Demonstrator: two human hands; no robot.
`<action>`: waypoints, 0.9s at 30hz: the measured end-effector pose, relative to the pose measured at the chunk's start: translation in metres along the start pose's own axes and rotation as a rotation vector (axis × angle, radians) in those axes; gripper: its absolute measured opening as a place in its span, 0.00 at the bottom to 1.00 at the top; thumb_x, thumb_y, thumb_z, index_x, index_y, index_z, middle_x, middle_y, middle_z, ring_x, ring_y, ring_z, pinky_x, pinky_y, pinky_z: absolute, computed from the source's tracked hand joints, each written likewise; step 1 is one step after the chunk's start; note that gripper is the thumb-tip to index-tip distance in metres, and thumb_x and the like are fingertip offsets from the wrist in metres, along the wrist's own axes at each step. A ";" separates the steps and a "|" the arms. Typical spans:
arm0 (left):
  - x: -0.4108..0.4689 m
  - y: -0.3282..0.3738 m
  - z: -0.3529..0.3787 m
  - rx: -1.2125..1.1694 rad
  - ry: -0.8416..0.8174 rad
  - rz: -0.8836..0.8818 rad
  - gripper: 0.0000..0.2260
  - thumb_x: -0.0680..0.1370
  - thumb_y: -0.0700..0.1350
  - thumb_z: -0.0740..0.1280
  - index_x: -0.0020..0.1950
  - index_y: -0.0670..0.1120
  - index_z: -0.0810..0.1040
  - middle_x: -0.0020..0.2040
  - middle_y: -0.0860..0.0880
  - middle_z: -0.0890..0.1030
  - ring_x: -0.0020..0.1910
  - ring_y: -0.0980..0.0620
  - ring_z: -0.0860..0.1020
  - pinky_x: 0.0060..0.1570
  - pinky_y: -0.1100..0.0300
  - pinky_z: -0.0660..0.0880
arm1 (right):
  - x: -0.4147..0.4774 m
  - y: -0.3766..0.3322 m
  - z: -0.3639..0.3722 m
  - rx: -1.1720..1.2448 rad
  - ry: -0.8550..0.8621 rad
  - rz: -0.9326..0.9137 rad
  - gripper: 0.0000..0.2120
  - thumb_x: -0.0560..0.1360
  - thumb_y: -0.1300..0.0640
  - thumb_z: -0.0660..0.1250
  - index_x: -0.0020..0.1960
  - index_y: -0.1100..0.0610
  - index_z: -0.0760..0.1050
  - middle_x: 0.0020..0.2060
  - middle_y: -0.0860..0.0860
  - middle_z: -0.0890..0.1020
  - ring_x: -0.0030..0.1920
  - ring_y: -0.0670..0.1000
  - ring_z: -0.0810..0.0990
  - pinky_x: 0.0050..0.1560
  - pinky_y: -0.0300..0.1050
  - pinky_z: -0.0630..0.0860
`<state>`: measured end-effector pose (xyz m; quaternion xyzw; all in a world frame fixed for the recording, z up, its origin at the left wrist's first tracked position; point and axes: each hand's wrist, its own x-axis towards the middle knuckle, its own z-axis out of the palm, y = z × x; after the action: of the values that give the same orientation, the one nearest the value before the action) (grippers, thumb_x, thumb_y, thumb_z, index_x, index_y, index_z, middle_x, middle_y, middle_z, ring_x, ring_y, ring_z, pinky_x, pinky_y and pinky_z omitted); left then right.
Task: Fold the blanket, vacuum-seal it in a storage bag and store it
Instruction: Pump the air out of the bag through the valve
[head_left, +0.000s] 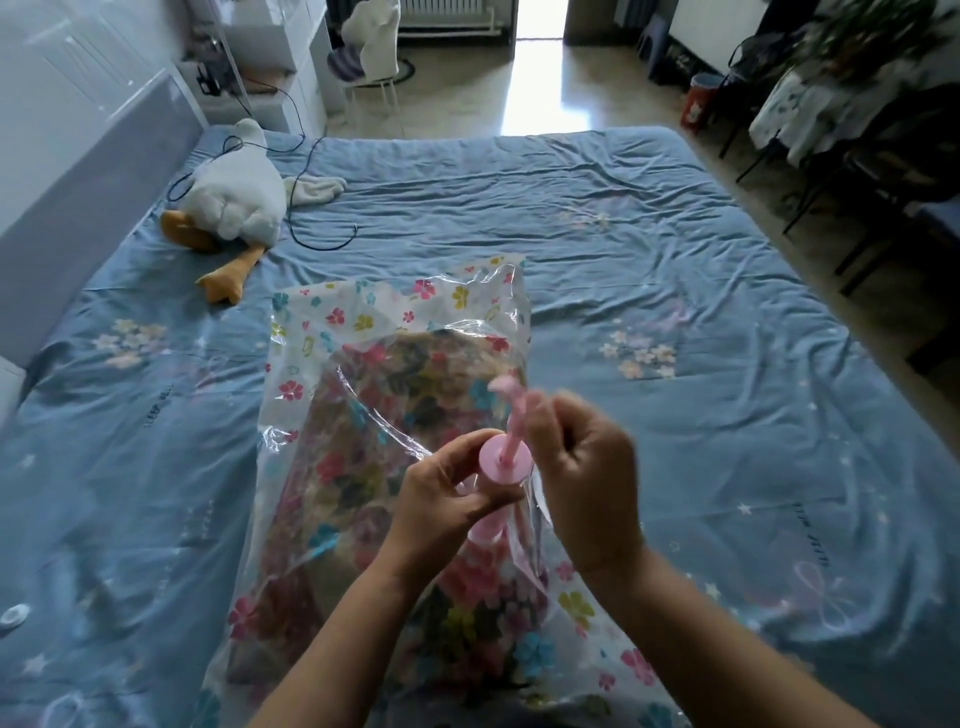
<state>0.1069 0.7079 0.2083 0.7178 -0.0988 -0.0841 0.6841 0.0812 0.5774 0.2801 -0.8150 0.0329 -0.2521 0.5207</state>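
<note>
- At the far left of the blue bed sheet (675, 234), a white plush duck (234, 197) lies with a black cable (311, 228) trailing by it.
- In the middle, the clear, flower-printed storage bag (322, 332) lies on the sheet, with the blanket (363, 426) inside it.
- Over the bag's near end, the left hand (441, 499) curls its fingers round a pink hand pump (505, 462), just under its disc.
- Rightmost, the right hand (587, 478) closes its fingers round the pump's blurred handle.
</note>
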 end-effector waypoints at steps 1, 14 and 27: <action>0.000 -0.001 0.001 0.001 -0.002 -0.002 0.27 0.65 0.44 0.79 0.63 0.41 0.79 0.54 0.48 0.85 0.55 0.50 0.83 0.58 0.56 0.78 | -0.008 0.013 0.005 -0.047 -0.087 0.097 0.36 0.72 0.26 0.55 0.30 0.59 0.73 0.23 0.48 0.74 0.26 0.45 0.72 0.30 0.40 0.70; 0.004 -0.004 -0.004 0.048 -0.001 0.000 0.22 0.68 0.37 0.78 0.61 0.44 0.80 0.54 0.50 0.85 0.54 0.51 0.83 0.56 0.55 0.79 | 0.000 0.018 0.007 -0.071 -0.258 0.229 0.33 0.68 0.28 0.56 0.33 0.58 0.79 0.27 0.52 0.78 0.30 0.48 0.76 0.35 0.46 0.74; -0.002 -0.004 -0.001 0.036 0.000 0.014 0.25 0.66 0.38 0.79 0.62 0.39 0.79 0.55 0.46 0.85 0.54 0.51 0.83 0.58 0.55 0.78 | -0.008 0.013 -0.001 -0.070 -0.274 0.264 0.25 0.72 0.37 0.65 0.30 0.58 0.78 0.25 0.51 0.77 0.27 0.46 0.74 0.33 0.43 0.72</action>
<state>0.1052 0.7094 0.2045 0.7293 -0.1053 -0.0777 0.6715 0.0763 0.5729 0.2657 -0.8480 0.0770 -0.0672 0.5201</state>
